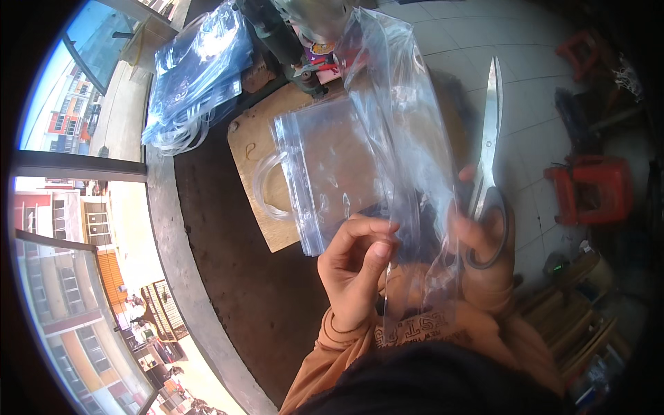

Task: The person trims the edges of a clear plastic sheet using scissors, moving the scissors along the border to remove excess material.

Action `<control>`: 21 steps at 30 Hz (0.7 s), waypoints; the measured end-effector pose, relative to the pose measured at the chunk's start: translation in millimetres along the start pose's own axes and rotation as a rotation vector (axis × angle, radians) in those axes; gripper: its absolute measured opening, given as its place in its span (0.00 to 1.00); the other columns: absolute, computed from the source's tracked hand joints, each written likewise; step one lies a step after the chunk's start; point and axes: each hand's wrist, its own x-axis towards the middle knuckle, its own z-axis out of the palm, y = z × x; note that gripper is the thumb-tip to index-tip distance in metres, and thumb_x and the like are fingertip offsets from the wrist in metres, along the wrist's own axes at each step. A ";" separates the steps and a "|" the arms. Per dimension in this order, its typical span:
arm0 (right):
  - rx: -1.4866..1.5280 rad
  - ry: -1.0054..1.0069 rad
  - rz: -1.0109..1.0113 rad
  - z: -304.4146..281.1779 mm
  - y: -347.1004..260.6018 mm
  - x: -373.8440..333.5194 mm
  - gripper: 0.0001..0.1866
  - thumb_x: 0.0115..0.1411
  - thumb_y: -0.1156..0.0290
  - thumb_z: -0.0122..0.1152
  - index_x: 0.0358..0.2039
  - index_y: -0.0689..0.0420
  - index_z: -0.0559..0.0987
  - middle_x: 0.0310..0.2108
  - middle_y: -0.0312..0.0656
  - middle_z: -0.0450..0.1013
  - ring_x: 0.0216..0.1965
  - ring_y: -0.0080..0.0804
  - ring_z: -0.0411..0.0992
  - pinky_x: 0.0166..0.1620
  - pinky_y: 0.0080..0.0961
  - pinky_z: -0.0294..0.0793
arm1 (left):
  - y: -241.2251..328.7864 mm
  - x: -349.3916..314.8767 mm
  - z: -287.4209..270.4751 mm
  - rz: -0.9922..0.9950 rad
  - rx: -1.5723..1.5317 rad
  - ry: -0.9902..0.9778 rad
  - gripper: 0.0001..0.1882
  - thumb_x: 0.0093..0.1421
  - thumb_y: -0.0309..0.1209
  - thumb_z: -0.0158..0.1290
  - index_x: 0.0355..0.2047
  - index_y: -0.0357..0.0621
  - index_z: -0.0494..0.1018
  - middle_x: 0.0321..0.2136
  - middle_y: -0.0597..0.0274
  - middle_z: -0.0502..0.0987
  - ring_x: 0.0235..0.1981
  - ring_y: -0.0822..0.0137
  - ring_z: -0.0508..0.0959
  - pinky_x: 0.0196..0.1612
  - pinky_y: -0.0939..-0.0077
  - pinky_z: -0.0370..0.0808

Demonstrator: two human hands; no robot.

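Note:
A clear plastic bag (408,131) hangs in front of me, creased and shiny, its lower part close to my body. My left hand (349,270) pinches the near left edge of this bag between thumb and forefinger. On the other side, my right hand (490,280) grips scissors (489,149) by their dark handle loops, blades together and pointing away from me. Some right-hand fingers are blurred or seen through the plastic. Beyond my left hand, more clear bags (328,162) with a looped tube handle (261,183) lie flat on a wooden board (249,149).
A pile of clear handled bags (200,76) rests at the far left by the window sill (166,207). A dark machine (277,38) stands behind the board, with a red-handled tool (318,67) near it. Red stools (591,190) stand on the tiled floor at right.

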 end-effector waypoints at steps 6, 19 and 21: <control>0.101 -0.029 0.062 21.2 -17.7 10.2 0.28 0.50 0.79 0.62 0.50 0.61 0.62 0.27 0.38 0.69 0.25 0.19 0.68 0.27 0.16 0.69 | 12.1 11.1 -6.6 -0.025 -0.136 -0.270 0.13 0.58 0.20 0.51 0.44 0.31 0.68 0.31 0.63 0.71 0.31 0.76 0.71 0.38 0.83 0.68; 0.059 -0.040 0.101 32.7 -22.8 37.9 0.28 0.49 0.77 0.63 0.50 0.61 0.62 0.25 0.37 0.68 0.26 0.18 0.67 0.29 0.14 0.66 | 33.8 26.0 -3.9 -0.054 -0.061 -0.401 0.25 0.49 0.17 0.56 0.46 0.33 0.59 0.28 0.60 0.71 0.29 0.74 0.71 0.37 0.79 0.70; 0.073 -0.029 0.088 33.0 -25.9 43.5 0.28 0.48 0.77 0.62 0.50 0.62 0.62 0.25 0.37 0.68 0.26 0.17 0.66 0.29 0.14 0.65 | 37.8 27.8 -0.1 -0.087 0.005 -0.285 0.22 0.47 0.20 0.57 0.41 0.31 0.61 0.24 0.57 0.72 0.25 0.72 0.73 0.35 0.79 0.72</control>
